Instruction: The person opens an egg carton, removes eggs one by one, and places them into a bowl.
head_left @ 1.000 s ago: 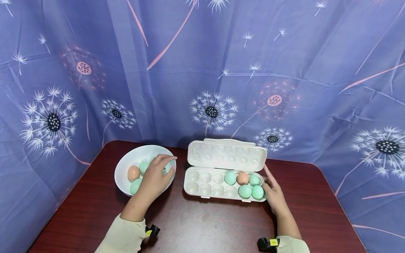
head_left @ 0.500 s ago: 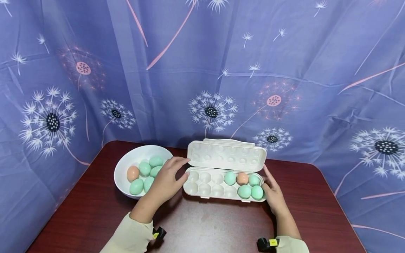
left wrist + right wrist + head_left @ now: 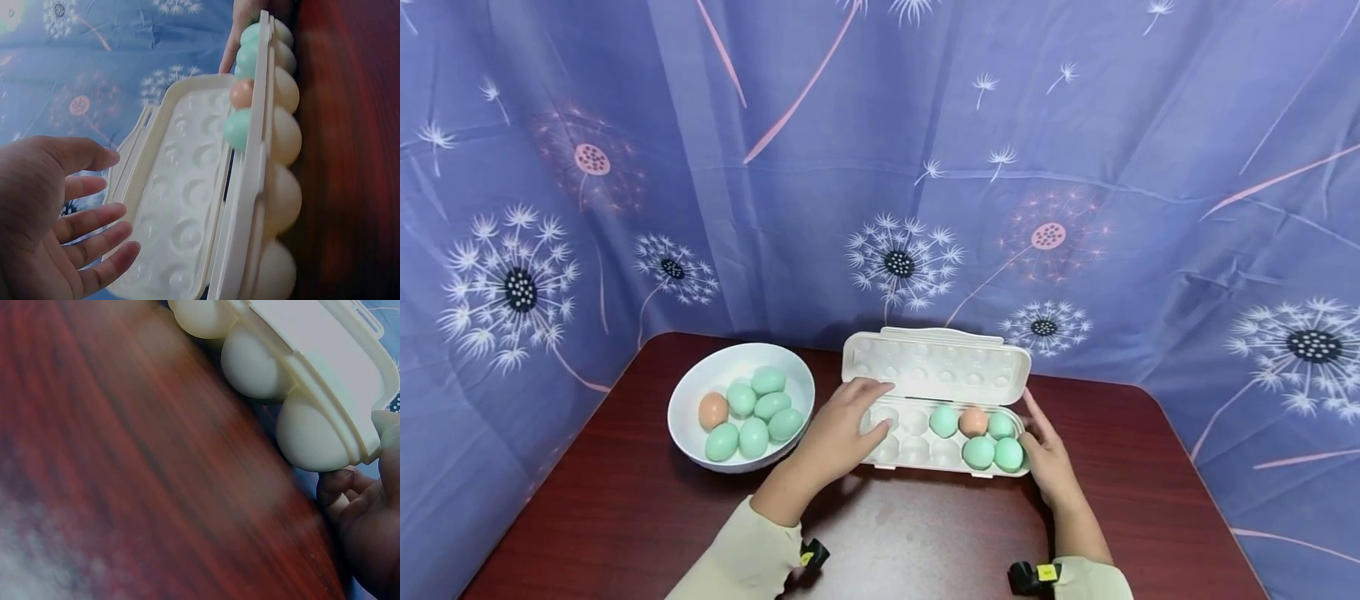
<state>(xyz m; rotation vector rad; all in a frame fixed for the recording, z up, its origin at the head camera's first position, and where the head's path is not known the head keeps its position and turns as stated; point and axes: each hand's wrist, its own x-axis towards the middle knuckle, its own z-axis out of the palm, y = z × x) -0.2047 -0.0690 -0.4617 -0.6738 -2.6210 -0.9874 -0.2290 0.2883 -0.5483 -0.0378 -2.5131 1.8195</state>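
Observation:
A white plastic egg carton (image 3: 925, 466) stands on the table with its lid (image 3: 936, 368) tipped back. Several green eggs (image 3: 978, 452) and one brown egg (image 3: 973, 422) fill cups at its right end. My left hand (image 3: 838, 429) hovers over the carton's left end, hiding its corner. In the left wrist view that hand (image 3: 56, 219) is spread and holds nothing. At the opposite end my right hand (image 3: 1051, 467) grips the carton, thumb at the rim and index finger up along the lid. The right wrist view shows its other fingers (image 3: 337, 487) curled beneath the end cup.
Left of the carton stands a white bowl (image 3: 683, 421) with several green eggs (image 3: 754, 437) and one brown egg (image 3: 712, 411). Behind the dark red table (image 3: 917, 542) hangs a blue dandelion-print curtain (image 3: 820, 225), close to the carton's lid.
My left hand has moved right, from over the bowl to over the carton's left end, uncovering the eggs in the bowl. My right hand stays at the carton's right end.

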